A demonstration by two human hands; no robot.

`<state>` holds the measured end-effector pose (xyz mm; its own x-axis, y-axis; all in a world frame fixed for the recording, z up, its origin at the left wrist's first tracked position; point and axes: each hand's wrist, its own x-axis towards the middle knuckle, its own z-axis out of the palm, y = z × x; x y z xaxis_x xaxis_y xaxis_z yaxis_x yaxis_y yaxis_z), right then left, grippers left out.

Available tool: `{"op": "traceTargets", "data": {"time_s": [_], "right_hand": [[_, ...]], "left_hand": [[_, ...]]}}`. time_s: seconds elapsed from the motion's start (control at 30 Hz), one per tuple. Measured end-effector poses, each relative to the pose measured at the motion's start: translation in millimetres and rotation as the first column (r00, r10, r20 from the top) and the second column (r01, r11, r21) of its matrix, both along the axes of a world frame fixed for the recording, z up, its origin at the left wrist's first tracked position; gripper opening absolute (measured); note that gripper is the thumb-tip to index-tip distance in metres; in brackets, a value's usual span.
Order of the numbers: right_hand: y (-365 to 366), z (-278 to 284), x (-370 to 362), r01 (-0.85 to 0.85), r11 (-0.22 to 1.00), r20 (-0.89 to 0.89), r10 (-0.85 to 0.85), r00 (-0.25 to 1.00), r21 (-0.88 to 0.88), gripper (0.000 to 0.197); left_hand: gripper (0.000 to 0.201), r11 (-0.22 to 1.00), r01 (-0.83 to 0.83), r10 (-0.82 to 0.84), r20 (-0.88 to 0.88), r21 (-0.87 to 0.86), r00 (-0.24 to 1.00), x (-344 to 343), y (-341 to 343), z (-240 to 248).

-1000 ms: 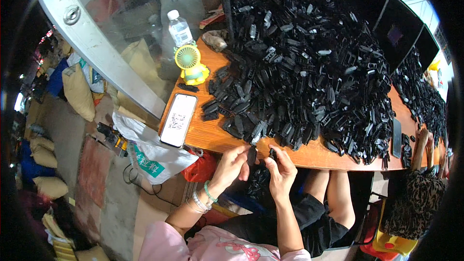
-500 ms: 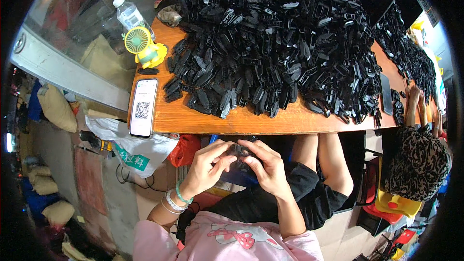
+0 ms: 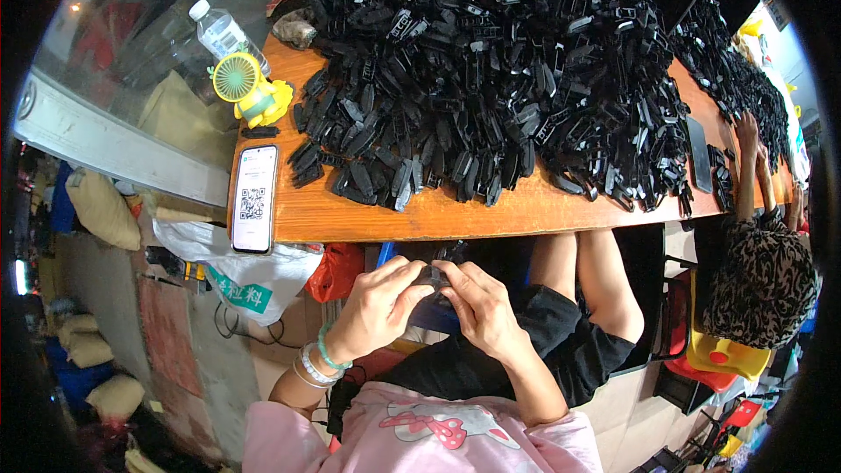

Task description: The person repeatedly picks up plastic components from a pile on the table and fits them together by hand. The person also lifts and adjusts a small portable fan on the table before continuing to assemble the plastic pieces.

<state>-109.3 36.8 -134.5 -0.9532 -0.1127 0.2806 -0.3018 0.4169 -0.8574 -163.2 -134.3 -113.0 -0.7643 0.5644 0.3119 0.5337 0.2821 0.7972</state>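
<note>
My left hand (image 3: 385, 302) and right hand (image 3: 480, 308) are clamped on one black part (image 3: 431, 277), held just short of the worktop (image 3: 350, 224) edge. This part appears unfinished. A large pile (image 3: 491, 79) of black pieces lies on the worktop; whether these are finished, I cannot tell.

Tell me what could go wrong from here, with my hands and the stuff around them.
The small black part pinched in the fingers of your left hand and right hand is out past the table's near edge, so it could drop below if it slips.
The phone lies right by that edge; a bump might knock it off.
The pile of loose black parts is heaped high and could slide.
</note>
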Motion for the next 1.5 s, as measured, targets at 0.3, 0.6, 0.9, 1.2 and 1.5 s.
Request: {"op": "traceTargets", "data": {"time_s": [0.3,0.6,0.9,1.2,1.5], "right_hand": [[-1.1,-12.6,8.1,0.109,0.993,-0.071,-0.112,0.991,-0.043,0.044],[-1.4,-18.2,14.8,0.145,0.938,0.078,-0.127,0.989,-0.314,0.024],[52.1,-9.1,-26.3,0.336,0.941,0.091,-0.339,0.937,0.044,0.007],[60.5,-3.3,-97.2,0.674,0.625,-0.207,-0.654,0.727,0.393,0.023],[63.0,-19.2,-52.6,0.593,0.773,-0.097,-0.588,0.803,0.225,0.015]], "left_hand": [[0.031,0.995,-0.021,-0.010,0.302,0.098,0.953,14.9,14.6,-18.5],[0.030,0.956,-0.024,-0.156,0.581,0.291,0.799,11.6,-1.0,-32.7],[0.030,0.998,-0.022,0.028,0.131,-0.052,0.991,-10.4,-1.1,-25.6],[0.016,1.000,0.024,-0.021,-0.176,0.015,0.984,-38.0,96.5,-39.0],[0.018,0.995,-0.069,0.081,-0.182,0.070,0.980,-35.3,102.9,-47.3]]}}
